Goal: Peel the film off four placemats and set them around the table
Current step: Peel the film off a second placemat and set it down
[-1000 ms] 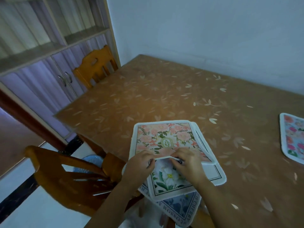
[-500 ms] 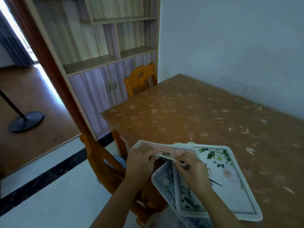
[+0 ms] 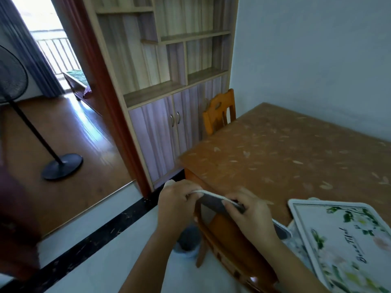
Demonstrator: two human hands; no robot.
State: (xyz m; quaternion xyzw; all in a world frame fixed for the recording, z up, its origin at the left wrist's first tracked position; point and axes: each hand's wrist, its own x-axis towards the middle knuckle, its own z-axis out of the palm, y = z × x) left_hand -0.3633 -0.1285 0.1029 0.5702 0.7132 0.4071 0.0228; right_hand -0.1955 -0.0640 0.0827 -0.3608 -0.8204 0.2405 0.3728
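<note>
Table (image 3: 285, 149), brown cover with a leaf print, fills the right side; its far stretch is bare. Shelving cabinet (image 3: 169, 81) stands against the wall to its left, with a far chair (image 3: 219, 111) tucked between them. Standing fan (image 3: 61, 166) is out on the wood floor, well apart. Near chair (image 3: 228, 240) sits at the table's near corner, under the hands.

Top placemat (image 3: 342, 240), white with green leaves, lies on a stack at the table's near edge, lower right.

Held placemat (image 3: 213, 200) is seen edge-on, off the table and over the near chair. Its long axis runs from upper left down to the right, and its far end is just beside the stack.

Left hand (image 3: 175, 203) pinches the mat's left end. Right hand (image 3: 251, 214) curls over the edge further along and is nearer the table.

Whether any film has lifted cannot be told. Judgement: the peel likely starts at the left-hand end, and the open tabletop lies ahead and to the right.
</note>
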